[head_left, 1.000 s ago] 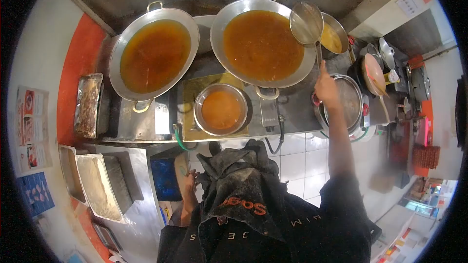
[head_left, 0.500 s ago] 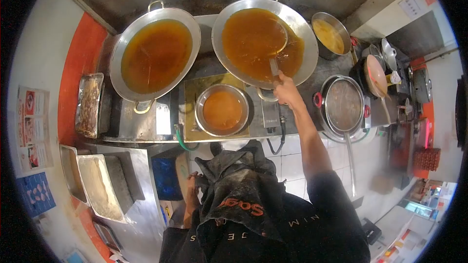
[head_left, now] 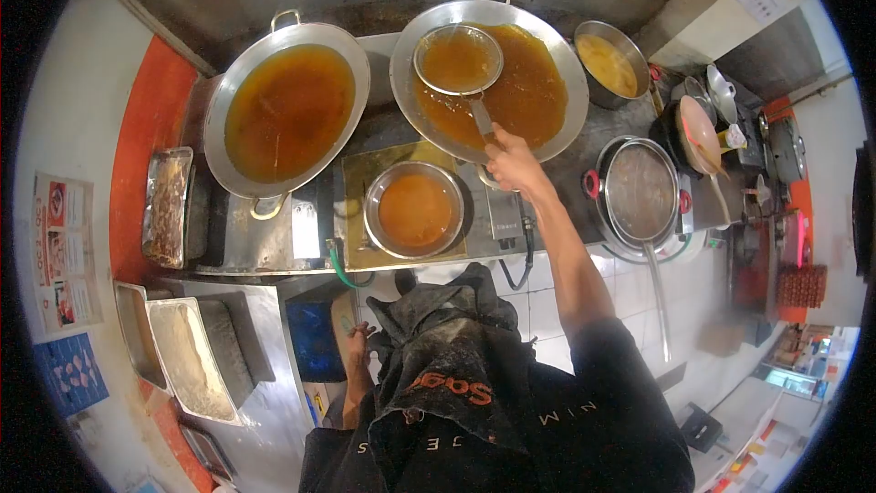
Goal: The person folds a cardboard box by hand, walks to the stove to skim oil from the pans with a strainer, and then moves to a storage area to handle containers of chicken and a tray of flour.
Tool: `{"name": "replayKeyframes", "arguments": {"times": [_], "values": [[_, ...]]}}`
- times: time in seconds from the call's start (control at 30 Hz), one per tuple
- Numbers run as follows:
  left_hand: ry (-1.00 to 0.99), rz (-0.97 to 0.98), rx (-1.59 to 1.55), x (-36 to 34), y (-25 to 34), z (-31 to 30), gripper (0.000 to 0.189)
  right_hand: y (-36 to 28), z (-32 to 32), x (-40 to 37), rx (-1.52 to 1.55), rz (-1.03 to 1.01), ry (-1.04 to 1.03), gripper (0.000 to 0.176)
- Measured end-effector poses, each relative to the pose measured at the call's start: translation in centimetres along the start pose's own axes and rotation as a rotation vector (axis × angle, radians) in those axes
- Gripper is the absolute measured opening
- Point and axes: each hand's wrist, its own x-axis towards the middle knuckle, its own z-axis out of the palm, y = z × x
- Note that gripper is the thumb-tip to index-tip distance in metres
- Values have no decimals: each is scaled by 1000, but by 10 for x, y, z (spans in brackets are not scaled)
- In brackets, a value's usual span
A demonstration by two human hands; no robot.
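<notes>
Over right wok (head_left: 573, 96): strainer (head_left: 458, 59), mesh pointing away and left, long axis diagonal, handle back toward the person. Right hand (head_left: 513, 162) grip closed on handle. Steel bowl (head_left: 372, 212) nearer on desk (head_left: 552, 215), left wok (head_left: 215, 128) beyond. Left hand (head_left: 357, 344) beside apron (head_left: 447, 338); grip unclear.

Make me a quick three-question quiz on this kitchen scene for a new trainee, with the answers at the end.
1. Multiple choice. What does the right hand hold?
A) A wooden spoon
B) A round mesh strainer
C) A pan lid

2. True or false: the metal bowl of orange liquid stands nearer the apron than the left wide pan and the right wide pan do.

3. Fill in "left" or "right": the round mesh strainer is within the rim of the ____ wide pan.

Key: 1. B; 2. True; 3. right
</notes>
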Motion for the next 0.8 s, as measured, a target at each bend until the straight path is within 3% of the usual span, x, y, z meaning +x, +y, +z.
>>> {"name": "replayKeyframes", "arguments": {"times": [0.27,0.33,0.43,0.5,0.67,0.77,0.8], "values": [[-24,-68,61,-16,23,20,45,2,-7,-20,36,23,-61,63],[70,-136,105,-18,30,27,48,4,-15,-27,84,28,-96,63],[73,-237,35,12,-7,16,51,6,-30,-40,137,34,-138,62],[59,-215,51,3,15,22,51,5,-41,-50,136,36,-151,62],[127,-181,-30,-20,24,32,49,10,-88,-47,-104,-31,41,59],[228,-292,-29,-34,26,39,44,22,-139,-20,-282,-71,180,57],[201,-259,-5,-36,19,37,41,32,-158,-5,-584,-262,328,58]]}}
